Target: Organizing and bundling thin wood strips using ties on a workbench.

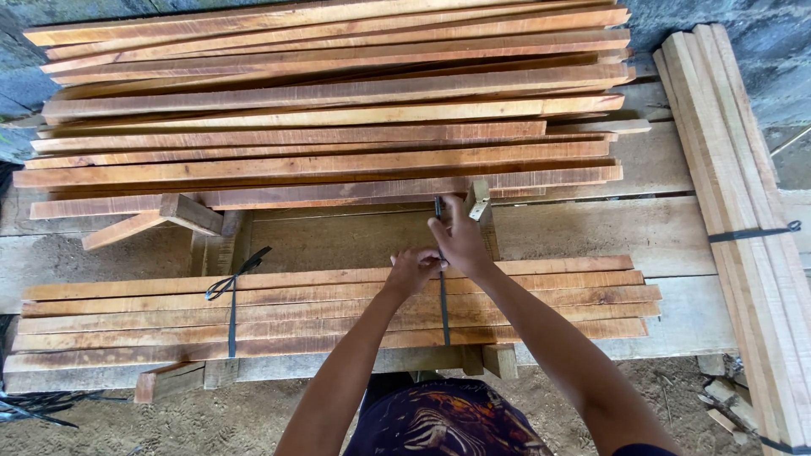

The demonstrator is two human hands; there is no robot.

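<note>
The dark strap (443,295) runs across the near bundle of wooden slats (541,300), right of the bundle's middle, and its free end rises above the far edge. That bundle lies flat on the plank tabletop (667,232), lengthways from left to right. Toward its left end a second dark strap (232,304) is already tied around it, its knot loose ends sticking up at the far edge. The left hand (411,268) is closed on the strap at the bundle's far edge. Just right of it, touching it, the right hand (460,239) pinches the strap's upright end between its fingers. Behind lies a larger loose pile of slats (338,110). At the far right another strapped bundle (743,219) lies lengthways away from the person.
</note>
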